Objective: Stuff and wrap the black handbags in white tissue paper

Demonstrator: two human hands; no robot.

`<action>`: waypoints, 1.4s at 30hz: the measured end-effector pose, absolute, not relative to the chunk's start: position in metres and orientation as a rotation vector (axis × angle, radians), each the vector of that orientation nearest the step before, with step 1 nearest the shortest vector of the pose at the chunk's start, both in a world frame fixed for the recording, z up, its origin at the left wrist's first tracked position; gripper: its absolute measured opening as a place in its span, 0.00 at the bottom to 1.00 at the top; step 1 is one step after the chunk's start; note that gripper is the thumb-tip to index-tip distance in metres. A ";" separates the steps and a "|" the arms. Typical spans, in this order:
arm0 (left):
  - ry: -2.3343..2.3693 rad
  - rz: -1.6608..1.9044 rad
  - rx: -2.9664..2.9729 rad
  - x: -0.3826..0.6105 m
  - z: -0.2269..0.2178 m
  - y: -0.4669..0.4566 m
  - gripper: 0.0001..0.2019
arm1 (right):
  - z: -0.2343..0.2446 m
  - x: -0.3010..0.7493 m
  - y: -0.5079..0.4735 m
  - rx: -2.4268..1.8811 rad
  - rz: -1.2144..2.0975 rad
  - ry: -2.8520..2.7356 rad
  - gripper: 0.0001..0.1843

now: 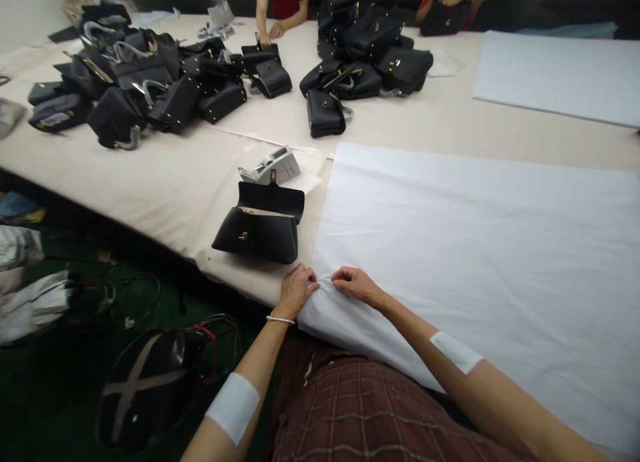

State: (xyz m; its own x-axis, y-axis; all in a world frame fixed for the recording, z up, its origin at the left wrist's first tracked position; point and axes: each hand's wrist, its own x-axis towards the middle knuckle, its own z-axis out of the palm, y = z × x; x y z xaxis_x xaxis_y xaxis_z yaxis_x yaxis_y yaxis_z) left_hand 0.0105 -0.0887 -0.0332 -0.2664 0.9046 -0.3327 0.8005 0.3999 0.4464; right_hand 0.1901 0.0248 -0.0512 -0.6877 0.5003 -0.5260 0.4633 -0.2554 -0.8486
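A checked garment [350, 409] is nearest. On the counter [165, 175], the left hand [298, 290] pinches the white sheet [450, 249]; the right hand [359, 286], just beside, has an unclear grip. Uneven tugging could crease it; slipping might bump the black bag [267, 237].

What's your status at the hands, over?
Left hand and right hand at white sheet, near-left corner, puckered between them. Possible obstacle: black bag, flap open, beyond left hand. Tape dispenser behind bag.

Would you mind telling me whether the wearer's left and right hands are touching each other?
Apart: the head view shows creased white sheet between the fingertips of the left hand and those of the right hand.
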 end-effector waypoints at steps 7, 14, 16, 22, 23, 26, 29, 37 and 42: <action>2.086 0.204 1.471 0.006 -0.019 -0.077 0.05 | -0.049 0.191 0.025 -1.231 2.161 -1.836 0.13; 2.212 0.269 1.857 0.056 -0.006 -0.078 0.03 | -0.039 0.189 0.029 -1.225 2.272 -1.675 0.25; 2.172 0.323 1.901 0.074 -0.012 -0.078 0.04 | -0.037 0.189 0.031 -1.209 2.305 -1.614 0.27; 2.049 0.746 1.554 0.091 -0.025 -0.081 0.09 | -0.037 0.191 0.036 -1.207 2.338 -1.489 0.25; 2.080 0.779 1.434 0.088 -0.025 -0.083 0.10 | -0.037 0.191 0.036 -1.209 2.347 -1.482 0.24; 2.132 0.676 1.167 0.075 -0.023 -0.085 0.09 | -0.037 0.191 0.035 -1.236 2.366 -1.466 0.23; 2.087 0.494 1.116 0.064 -0.018 -0.084 0.03 | -0.039 0.190 0.036 -1.271 2.356 -1.462 0.23; 2.147 0.453 1.002 0.056 -0.017 -0.078 0.07 | -0.044 0.192 0.040 -1.277 2.425 -1.316 0.25; 2.184 0.461 0.999 0.057 -0.014 -0.078 0.10 | -0.039 0.194 0.037 -1.250 2.427 -1.275 0.26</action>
